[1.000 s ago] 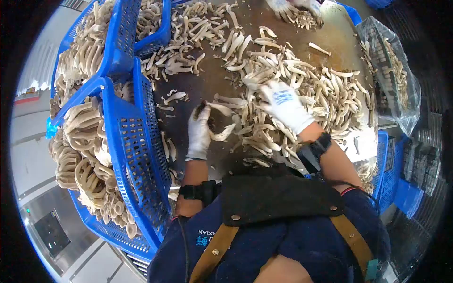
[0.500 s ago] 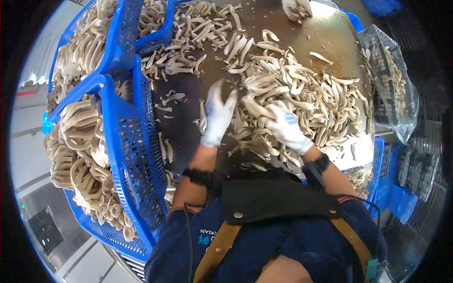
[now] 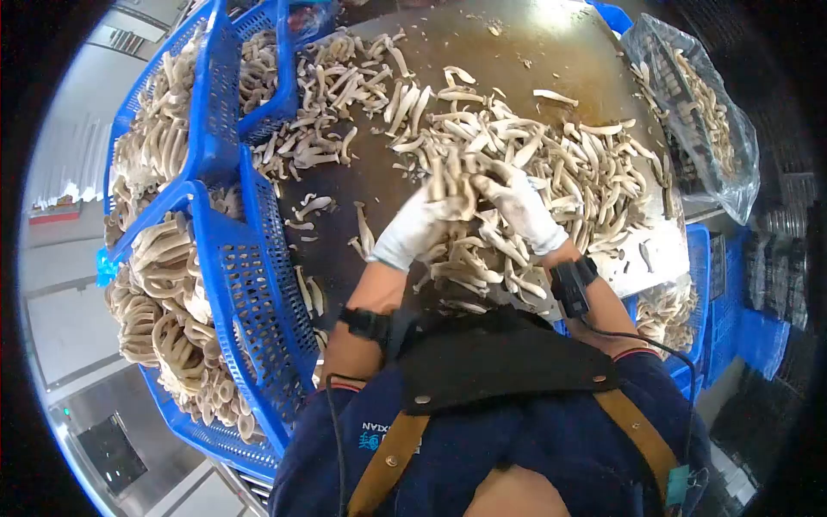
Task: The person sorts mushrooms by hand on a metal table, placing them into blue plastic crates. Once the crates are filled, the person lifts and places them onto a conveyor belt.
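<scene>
Both my hands wear white gloves. My left hand (image 3: 412, 228) is closed on the near-left side of a small bunch of mushrooms (image 3: 454, 179), their pale stems pointing away from me. My right hand (image 3: 524, 209) curls its fingers round the right side of the same bunch, the glove's fingertips dirty. The bunch is raised over the near-left part of a wide heap of long-stemmed mushrooms (image 3: 594, 172). Fingertips under the bunch are partly hidden.
On the left stand blue crates (image 3: 258, 293) filled with mushroom clusters. More loose mushrooms (image 3: 319, 129) lie on the metal table (image 3: 413, 43) at back left. A clear plastic bag (image 3: 732, 159) over a crate is at right. Another blue crate (image 3: 696, 302) sits below the right edge.
My left hand, spread and apart before, has come right and closed on the bunch with my right hand. Another gloved hand at the far table edge has left view. The camera view has shifted slightly.
</scene>
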A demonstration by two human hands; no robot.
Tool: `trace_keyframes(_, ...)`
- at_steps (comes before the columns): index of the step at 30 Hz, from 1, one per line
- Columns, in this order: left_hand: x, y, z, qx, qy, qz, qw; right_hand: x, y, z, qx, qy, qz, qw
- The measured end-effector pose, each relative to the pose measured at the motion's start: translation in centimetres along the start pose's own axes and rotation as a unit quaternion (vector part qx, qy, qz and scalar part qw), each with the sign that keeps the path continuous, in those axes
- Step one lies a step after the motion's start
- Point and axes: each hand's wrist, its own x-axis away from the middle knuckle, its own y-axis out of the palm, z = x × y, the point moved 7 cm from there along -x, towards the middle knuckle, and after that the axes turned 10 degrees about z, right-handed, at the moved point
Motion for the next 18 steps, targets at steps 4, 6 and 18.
trace_keyframes(4, 2.9, -2.6, 1.8, 0.074, 0.045, 0.119, 0.989, 0.8, 2.7, 0.4, -0.14, 0.023, -0.018, 0.99)
trace_keyframes(6, 2.5, -2.6, -0.6, -0.016, 0.051, 0.069, 0.996, 1.5, 6.2, 2.1, -0.174, 0.047, -0.116, 0.977)
trace_keyframes(18, 5.4, -2.2, 0.3, -0.2, 0.111, 0.235, 0.945, 2.4, 2.3, 2.9, -0.107, 0.004, 0.016, 0.994)
